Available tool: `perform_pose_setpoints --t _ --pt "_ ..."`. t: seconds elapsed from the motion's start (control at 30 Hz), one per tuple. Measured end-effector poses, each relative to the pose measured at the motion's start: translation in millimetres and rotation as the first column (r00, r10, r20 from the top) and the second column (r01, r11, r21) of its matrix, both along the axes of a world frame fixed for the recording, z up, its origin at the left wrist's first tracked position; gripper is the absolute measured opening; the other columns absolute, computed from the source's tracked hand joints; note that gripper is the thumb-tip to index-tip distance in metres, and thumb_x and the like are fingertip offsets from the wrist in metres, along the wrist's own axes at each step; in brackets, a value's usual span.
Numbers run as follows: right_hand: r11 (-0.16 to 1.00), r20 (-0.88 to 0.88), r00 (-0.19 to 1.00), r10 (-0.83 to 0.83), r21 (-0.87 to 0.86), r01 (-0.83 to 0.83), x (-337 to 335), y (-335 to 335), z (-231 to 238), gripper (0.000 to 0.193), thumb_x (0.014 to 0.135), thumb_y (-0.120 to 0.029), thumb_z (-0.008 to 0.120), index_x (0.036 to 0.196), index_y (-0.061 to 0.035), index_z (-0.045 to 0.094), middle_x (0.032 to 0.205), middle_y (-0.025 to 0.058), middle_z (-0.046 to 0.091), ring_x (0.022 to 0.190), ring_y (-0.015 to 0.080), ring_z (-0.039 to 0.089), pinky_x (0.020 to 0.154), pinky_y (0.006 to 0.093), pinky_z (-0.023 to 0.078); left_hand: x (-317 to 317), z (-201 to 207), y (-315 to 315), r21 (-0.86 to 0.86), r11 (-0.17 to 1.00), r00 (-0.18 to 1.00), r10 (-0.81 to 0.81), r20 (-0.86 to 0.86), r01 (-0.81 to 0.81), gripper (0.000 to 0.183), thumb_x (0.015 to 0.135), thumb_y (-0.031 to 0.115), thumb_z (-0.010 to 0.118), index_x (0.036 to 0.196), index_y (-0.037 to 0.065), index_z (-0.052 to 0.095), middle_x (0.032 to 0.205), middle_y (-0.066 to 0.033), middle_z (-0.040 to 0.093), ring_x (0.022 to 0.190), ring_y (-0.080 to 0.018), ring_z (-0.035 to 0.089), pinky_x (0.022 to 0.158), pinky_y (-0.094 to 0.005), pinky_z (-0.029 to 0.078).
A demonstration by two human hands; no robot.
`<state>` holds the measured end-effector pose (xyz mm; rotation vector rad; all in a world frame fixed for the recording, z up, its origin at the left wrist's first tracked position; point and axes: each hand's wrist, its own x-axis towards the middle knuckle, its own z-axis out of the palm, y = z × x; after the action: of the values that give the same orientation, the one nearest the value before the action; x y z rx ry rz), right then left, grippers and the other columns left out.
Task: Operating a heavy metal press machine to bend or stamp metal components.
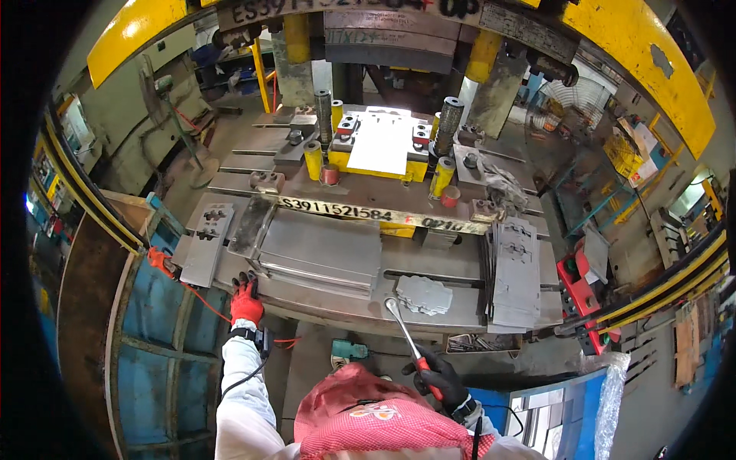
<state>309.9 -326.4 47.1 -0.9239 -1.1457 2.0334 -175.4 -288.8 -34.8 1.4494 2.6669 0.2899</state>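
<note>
A ratchet wrench (406, 328) with a red grip is held in my right hand (443, 377), which wears a black glove and is closed round the handle. Its round head reaches the press table's front edge, beside a flat, jagged-edged metal piece (424, 295). My left hand (247, 299), in a red and black glove, rests at the table edge with its fingers apart. Just right of it lies a stack of rectangular metal sheets (318, 249). Farther back, a bright flat sheet (379, 146) lies on the yellow die (345, 165) between upright guide posts (448, 126).
Cut metal plates (514, 272) are piled at the table's right, and more plates (208, 238) lie at the left. The press's upper die (391, 38) hangs overhead. Yellow-black guard bars (667, 284) flank both sides. A red control box (580, 299) stands at right.
</note>
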Motion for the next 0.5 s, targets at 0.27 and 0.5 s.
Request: perform_pose_setpoints --t 0.27,0.5 --pt "0.984 0.096 0.981 0.167 -0.082 -0.159 -5 -1 15 0.064 0.080 -0.015 0.055 0.136 -0.0025 0.025 0.099 0.0108 0.056 0.063 0.0103 0.050 0.055 0.0235 0.043 8 10 -1 -0.032 0.999 1.000 0.019 0.012 -0.019 0.061 0.071 0.019 0.057 0.129 0.020 0.039 0.139 -0.0093 0.030 0.125 -0.0309 0.032 0.100 -0.0440 0.030" --pt "0.966 0.088 0.962 0.259 -0.035 -0.257 -3 -7 21 0.059 0.084 -0.015 0.051 0.136 -0.0033 0.025 0.103 0.0104 0.057 0.064 0.0096 0.050 0.057 0.0227 0.043 3 3 -3 -0.033 0.999 0.999 0.030 0.021 -0.030 0.061 0.071 0.019 0.058 0.129 0.021 0.040 0.141 -0.0061 0.026 0.128 -0.0300 0.026 0.101 -0.0444 0.028"
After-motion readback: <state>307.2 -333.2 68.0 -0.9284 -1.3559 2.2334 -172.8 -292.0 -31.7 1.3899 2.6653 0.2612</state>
